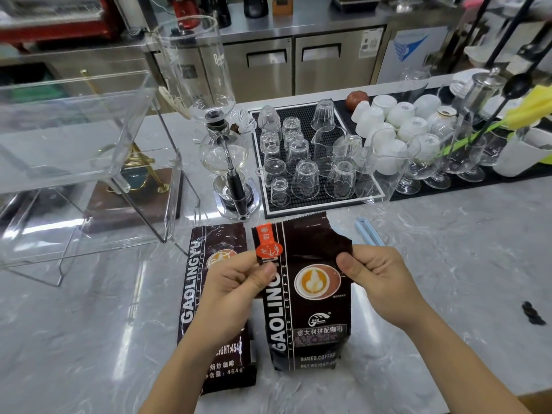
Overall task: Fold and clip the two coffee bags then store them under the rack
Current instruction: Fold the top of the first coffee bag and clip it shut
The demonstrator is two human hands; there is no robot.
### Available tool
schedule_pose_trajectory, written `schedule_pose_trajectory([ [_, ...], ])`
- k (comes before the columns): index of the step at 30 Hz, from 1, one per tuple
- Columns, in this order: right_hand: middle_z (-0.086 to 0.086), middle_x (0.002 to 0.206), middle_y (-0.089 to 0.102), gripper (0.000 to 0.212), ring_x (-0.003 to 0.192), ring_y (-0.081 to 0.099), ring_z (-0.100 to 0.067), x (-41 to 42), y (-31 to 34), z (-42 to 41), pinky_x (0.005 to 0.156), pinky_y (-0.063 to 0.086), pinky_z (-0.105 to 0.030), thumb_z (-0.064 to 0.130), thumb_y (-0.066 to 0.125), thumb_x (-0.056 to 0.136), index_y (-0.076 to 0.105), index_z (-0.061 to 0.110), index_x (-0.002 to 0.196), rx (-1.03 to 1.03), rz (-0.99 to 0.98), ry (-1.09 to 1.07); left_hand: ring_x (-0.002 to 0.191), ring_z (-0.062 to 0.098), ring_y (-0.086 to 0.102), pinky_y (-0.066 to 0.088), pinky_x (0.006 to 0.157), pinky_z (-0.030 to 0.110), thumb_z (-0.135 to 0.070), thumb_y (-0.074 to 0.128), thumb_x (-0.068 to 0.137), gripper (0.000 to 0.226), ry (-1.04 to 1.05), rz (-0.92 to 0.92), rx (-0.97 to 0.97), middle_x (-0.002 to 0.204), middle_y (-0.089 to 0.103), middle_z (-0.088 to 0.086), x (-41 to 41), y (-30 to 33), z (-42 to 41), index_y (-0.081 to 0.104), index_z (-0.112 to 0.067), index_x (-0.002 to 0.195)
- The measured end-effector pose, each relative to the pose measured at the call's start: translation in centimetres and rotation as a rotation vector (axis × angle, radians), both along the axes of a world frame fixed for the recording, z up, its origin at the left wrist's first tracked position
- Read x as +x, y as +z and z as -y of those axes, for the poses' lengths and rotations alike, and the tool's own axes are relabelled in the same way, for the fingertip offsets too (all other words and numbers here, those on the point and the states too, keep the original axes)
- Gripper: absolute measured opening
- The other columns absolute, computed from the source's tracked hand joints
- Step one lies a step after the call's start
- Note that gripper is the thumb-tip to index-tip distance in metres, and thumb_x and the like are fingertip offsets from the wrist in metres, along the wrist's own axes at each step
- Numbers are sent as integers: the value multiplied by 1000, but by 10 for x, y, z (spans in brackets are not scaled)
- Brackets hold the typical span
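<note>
I have the right-hand coffee bag point(310, 294) upright near the front edge of the counter point(448, 264), my left hand point(239, 282) pinching its upper left edge just under the orange seal sticker point(267, 245), my right hand point(373, 273) pinching the torn upper right edge. The other coffee bag point(215, 294) lies flat just beside it on the left, partly under my left wrist. To fold well, I'd judge I should press the air out, level both top corners, then roll the top down towards me in a tight, even crease. The blue clip point(369, 233) waits just behind my right hand, the clear rack point(89, 174) towards the left edge
</note>
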State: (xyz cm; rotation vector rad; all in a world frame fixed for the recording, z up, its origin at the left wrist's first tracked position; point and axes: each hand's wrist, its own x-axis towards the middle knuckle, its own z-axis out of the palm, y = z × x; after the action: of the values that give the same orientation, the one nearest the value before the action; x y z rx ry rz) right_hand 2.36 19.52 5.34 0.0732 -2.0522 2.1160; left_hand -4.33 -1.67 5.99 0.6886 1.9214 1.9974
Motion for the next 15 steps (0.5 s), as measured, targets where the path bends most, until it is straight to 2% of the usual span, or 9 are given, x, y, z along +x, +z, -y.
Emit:
schedule_pose_trajectory([
  [2, 15, 62, 66, 25, 60, 60, 2, 0, -3, -4, 60, 48, -12, 20, 55, 90, 75, 22, 74, -16, 26, -6, 58, 21, 35, 32, 57, 30, -6, 58, 89, 27, 2, 6, 8, 58, 42, 8, -1, -1, 0, 72, -22, 72],
  [4, 3, 78, 75, 20, 73, 69, -10, 1, -6, -7, 67, 54, -21, 8, 56, 89, 76, 9, 91, -45, 41, -16, 58, 20, 41, 36, 57, 31, -3, 60, 89, 32, 4, -16, 9, 59, 49, 5, -1, 0, 1, 75, -27, 74],
  [6, -8, 92, 77, 17, 86, 71, -23, 1, -9, -8, 74, 57, -35, 19, 66, 88, 74, 11, 101, -67, 49, -52, 61, 16, 57, 46, 58, 28, 2, 59, 89, 38, 3, 5, 7, 64, 65, -2, 1, 4, 0, 79, -28, 77],
  [7, -8, 93, 77, 22, 87, 71, -24, 1, -12, -9, 75, 57, -37, 28, 71, 84, 75, 14, 100, -53, 53, -73, 67, 14, 67, 53, 63, 27, 6, 57, 88, 40, 5, 24, -3, 71, 73, -5, 1, 5, 0, 80, -26, 83],
  [9, -1, 86, 78, 18, 83, 71, -17, 0, -11, -8, 71, 56, -29, 32, 73, 79, 78, 20, 92, -43, 55, -71, 82, 8, 74, 56, 72, 18, 16, 52, 87, 45, 18, 46, -37, 83, 79, -6, 2, 5, 1, 79, -19, 91],
  [10, 1, 83, 77, 10, 80, 71, -14, 1, -10, -7, 69, 56, -26, 24, 71, 81, 79, 21, 87, -64, 49, -52, 84, 8, 74, 55, 74, 17, 20, 48, 88, 48, 20, 50, -50, 85, 79, -6, 2, 4, 2, 79, -17, 91],
  [12, 1, 76, 76, 31, 74, 70, -14, 1, -12, -6, 64, 55, -23, 1, 55, 83, 79, 21, 77, -96, 67, -56, 87, 12, 74, 56, 75, 19, 19, 46, 89, 46, 7, 61, -64, 88, 79, -3, 3, 4, 3, 79, -14, 89],
  [15, 0, 71, 74, 43, 69, 68, -13, 5, -14, -5, 61, 54, -23, -4, 44, 80, 78, 20, 70, -130, 78, -73, 92, 14, 73, 56, 76, 20, 9, 50, 86, 39, -18, 96, -87, 94, 79, 0, 4, 7, 7, 80, -16, 89],
])
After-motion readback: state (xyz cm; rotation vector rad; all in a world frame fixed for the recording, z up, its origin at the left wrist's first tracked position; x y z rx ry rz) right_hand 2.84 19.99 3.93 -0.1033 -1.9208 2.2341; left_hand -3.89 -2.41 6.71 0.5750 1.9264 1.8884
